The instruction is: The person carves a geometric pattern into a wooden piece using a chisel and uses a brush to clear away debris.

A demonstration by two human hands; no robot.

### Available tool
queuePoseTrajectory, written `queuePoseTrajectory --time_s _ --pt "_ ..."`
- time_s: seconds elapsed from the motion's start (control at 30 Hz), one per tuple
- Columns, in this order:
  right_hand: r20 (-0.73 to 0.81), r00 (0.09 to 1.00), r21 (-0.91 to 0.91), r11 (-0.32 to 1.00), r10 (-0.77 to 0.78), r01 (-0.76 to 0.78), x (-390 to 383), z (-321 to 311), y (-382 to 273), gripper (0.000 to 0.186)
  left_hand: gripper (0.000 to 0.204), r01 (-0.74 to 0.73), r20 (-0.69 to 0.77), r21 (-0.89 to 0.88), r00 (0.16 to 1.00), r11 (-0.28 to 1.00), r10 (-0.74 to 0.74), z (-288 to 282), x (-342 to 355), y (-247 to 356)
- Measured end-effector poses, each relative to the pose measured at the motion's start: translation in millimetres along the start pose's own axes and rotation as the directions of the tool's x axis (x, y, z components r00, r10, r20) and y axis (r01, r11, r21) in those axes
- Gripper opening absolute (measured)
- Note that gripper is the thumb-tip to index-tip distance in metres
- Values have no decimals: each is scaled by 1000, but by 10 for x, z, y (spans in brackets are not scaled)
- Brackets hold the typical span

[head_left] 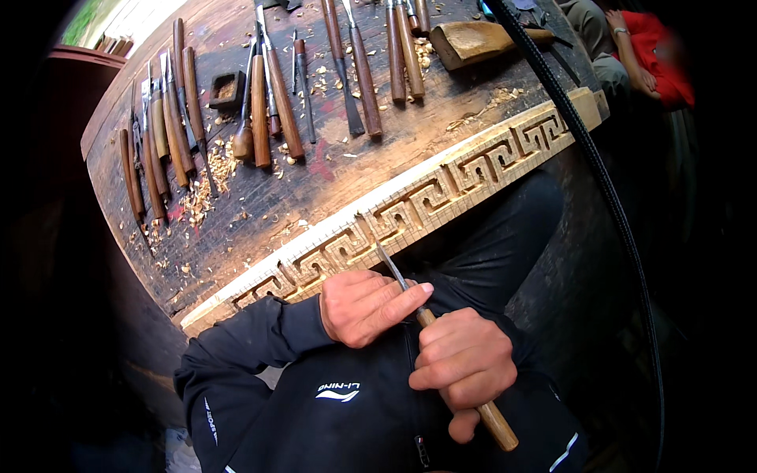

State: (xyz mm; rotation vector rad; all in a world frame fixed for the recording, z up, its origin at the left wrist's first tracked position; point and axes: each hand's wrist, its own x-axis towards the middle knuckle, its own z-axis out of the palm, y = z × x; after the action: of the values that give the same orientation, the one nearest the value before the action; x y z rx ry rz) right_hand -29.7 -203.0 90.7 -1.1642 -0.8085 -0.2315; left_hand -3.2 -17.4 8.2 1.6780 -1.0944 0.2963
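Observation:
A long pale board (497, 162) carved with a square key pattern and pencilled grid lies slanting along the bench's near edge. A chisel (394, 266) has its tip on the carving near the board's middle. My right hand (461, 363) is wrapped round its wooden handle, which sticks out below the fist. My left hand (367, 307) is closer to the board, fingers closed over the chisel's metal shank with the index finger lying across it. Whether the left hand also touches the board is unclear.
The worn bench (276, 197) holds several chisels (260, 110) in rows, wood shavings (218, 169), a small dark square box (226, 90) and a wooden mallet (465, 43). A black cable (599, 165) hangs at the right. Another person (654, 55) in red is at the upper right.

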Motion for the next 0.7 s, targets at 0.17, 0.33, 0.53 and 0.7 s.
queuePoseTrajectory --time_s 0.17,0.33,0.53,0.7 --pt "33 999 -33 999 24 -23 88 -26 70 72 49 19 -16 23 1000 1000 -19 4 -30 -7" --pt "78 996 -35 999 43 -41 161 -50 133 71 49 88 27 22 996 996 -89 -68 -54 20" --pt "10 998 -23 998 62 -62 181 -13 201 71 46 129 -3 9 992 992 -129 -59 -57 4" --pt "37 995 -3 996 90 -90 339 2 264 70 45 180 -156 16 972 983 -176 16 -23 5"
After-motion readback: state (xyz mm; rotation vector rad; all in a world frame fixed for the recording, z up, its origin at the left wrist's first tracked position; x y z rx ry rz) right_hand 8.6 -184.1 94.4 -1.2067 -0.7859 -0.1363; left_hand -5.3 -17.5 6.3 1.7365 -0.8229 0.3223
